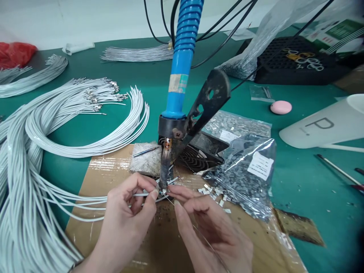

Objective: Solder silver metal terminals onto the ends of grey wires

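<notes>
A blue-handled soldering iron (182,72) stands tip down in a black metal bracket (207,102) over a taped cardboard sheet (108,178). My left hand (125,220) pinches a white wire (85,199) by its end, right under the iron's tip (164,178). Fingers of my right hand (207,223) are pinched on a thin solder wire (199,231) that runs up to the same tip. Both hands nearly touch there.
Big bundles of white wires (57,125) lie at left on the green table (313,182). Clear bags of small metal terminals (244,170) sit right of the iron, with loose ones (212,191) spilled. A small fan (196,155), a pink object (281,107) and a white lamp base (327,127) lie beyond.
</notes>
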`<state>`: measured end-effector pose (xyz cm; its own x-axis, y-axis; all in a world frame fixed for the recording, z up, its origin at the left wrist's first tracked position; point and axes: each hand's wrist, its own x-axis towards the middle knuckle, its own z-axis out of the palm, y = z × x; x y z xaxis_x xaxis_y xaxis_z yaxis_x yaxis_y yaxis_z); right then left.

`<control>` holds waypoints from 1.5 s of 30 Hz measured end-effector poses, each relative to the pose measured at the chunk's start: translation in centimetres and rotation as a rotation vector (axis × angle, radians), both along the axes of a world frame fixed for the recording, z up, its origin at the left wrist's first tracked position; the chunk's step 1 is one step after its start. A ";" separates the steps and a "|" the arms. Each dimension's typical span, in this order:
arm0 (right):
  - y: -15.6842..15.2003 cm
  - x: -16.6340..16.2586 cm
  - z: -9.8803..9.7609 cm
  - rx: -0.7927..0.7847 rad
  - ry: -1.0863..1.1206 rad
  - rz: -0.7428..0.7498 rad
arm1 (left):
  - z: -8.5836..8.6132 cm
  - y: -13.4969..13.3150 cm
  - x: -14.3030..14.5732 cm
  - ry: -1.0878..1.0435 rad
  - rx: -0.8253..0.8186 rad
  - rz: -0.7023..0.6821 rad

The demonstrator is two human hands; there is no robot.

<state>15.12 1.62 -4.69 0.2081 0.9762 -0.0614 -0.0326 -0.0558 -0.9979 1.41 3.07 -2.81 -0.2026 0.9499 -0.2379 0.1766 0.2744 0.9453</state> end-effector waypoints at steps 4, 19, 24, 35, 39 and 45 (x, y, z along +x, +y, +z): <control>0.0 0.1 0.0 -0.023 -0.015 -0.005 | -0.1 0.1 0.0 0.000 0.016 -0.005; 0.2 0.0 0.1 0.008 -0.037 -0.023 | -0.3 -0.2 0.1 -0.025 0.034 0.025; 0.2 0.0 0.2 0.033 -0.073 -0.013 | 0.1 0.3 0.1 -0.003 0.013 0.026; 0.0 -0.3 -0.1 0.056 -0.007 -0.029 | 0.4 0.4 0.3 -0.010 -0.006 0.039; 0.0 -0.4 0.0 0.050 0.020 -0.037 | 0.4 0.3 0.3 -0.013 -0.007 0.036; 0.0 -0.4 -0.1 0.051 0.028 -0.039 | 0.0 0.2 0.3 -0.006 0.012 0.035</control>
